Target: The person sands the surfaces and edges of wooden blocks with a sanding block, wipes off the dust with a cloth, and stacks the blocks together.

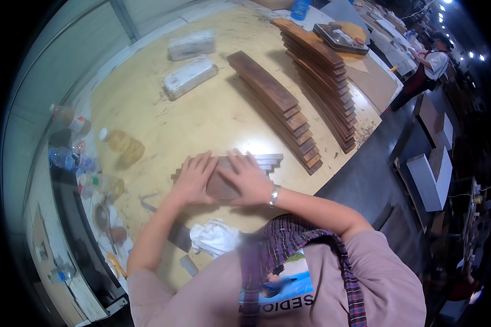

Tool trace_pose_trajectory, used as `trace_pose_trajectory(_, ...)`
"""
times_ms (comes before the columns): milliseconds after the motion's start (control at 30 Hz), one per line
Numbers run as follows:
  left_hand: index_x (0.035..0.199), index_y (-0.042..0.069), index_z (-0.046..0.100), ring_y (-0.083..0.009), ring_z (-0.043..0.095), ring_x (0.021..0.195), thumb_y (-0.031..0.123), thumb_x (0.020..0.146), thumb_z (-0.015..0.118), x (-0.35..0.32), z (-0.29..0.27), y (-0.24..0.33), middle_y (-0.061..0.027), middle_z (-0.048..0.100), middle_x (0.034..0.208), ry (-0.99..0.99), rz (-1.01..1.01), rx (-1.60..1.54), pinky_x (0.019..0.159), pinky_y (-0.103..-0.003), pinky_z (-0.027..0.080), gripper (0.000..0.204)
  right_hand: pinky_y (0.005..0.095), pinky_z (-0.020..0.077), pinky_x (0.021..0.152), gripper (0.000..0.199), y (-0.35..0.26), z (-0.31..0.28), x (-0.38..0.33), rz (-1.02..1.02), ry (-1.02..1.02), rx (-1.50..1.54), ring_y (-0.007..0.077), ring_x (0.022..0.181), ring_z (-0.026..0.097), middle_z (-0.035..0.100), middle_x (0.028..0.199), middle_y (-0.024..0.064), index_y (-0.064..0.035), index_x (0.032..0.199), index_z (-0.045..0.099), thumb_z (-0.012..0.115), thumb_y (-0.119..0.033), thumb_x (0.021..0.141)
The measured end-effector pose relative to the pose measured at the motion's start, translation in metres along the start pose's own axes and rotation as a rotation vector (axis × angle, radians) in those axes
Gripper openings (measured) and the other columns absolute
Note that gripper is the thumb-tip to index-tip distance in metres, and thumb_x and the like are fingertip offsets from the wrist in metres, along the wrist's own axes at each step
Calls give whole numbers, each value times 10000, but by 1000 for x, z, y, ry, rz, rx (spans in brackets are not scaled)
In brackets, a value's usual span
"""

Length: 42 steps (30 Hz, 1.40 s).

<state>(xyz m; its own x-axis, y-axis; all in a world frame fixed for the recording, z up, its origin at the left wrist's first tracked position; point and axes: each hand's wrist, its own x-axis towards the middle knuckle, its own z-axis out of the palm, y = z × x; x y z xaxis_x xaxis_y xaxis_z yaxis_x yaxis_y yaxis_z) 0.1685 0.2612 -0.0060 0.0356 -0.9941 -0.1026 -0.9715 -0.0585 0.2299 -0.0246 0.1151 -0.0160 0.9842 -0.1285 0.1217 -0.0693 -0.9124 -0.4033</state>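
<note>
A: From my remote seat, what's the biggest thing before me?

B: I have the broad yellowish worktable (163, 131). On its right side lies the tall fanned pile of reddish-brown wooden boards (324, 90); just left of that is the smaller stepped pile of dark brown boards (263, 82). I'd judge they're offset so each board's end can be reached singly.

A: And the low stack of grey-brown flat wooden boards (221, 185)?

B: That's at the near edge, right in front of the wearer. Its long axis runs left to right, crosswise to the body, with the right end a little farther away and pointing toward the near end of the smaller pile. Both ends are stepped.

A: Smaller things?

B: Two grey-white rectangular blocks (190, 77) sit beyond, apart from the boards. Then my wearer's hands: the left hand (193, 177) and right hand (249, 180) lie side by side on the stack, fingers outstretched toward its far edge. Probably they steady the boards together; I can't tell how hard they press.

A: Smallest?

B: The silver metal wristband (274, 195) on the right wrist.
</note>
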Motion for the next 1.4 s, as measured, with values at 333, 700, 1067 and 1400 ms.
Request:
trace_pose_trajectory(333,1525,80,389,-447,306,1442,510,556,846,-1,17,-3,-273,333,1548,152,-129,9,1168,-672,193,1155,524,206,1226,967,75,1,-7,346,325,328,517,1489,181,195,1592,351,-53,1527,367,798,-429,748)
trace_pose_trajectory(700,1494,138,453,-430,333,1412,455,475,896,2,17,-10,-258,367,1503,248,-226,-22,1129,-693,209,1156,475,196,1236,888,110,25,33,335,440,577,451,1515,191,192,1614,329,-37,1551,297,743,-328,841)
trace_pose_trajectory(1067,1541,157,407,-478,270,1439,472,559,891,90,-1,-132,-276,309,1555,331,-505,-14,1211,-551,228,1140,506,336,1160,668,64,1,112,148,463,368,473,1383,370,326,1540,295,-24,1467,413,688,-194,883)
trace_pose_trajectory(1400,1538,35,368,-401,285,1488,439,764,817,166,-40,-150,-278,318,1590,439,-499,-104,1216,-535,218,981,383,510,973,367,66,-30,-118,436,636,390,301,1130,595,559,1196,155,-22,1135,626,685,-6,773)
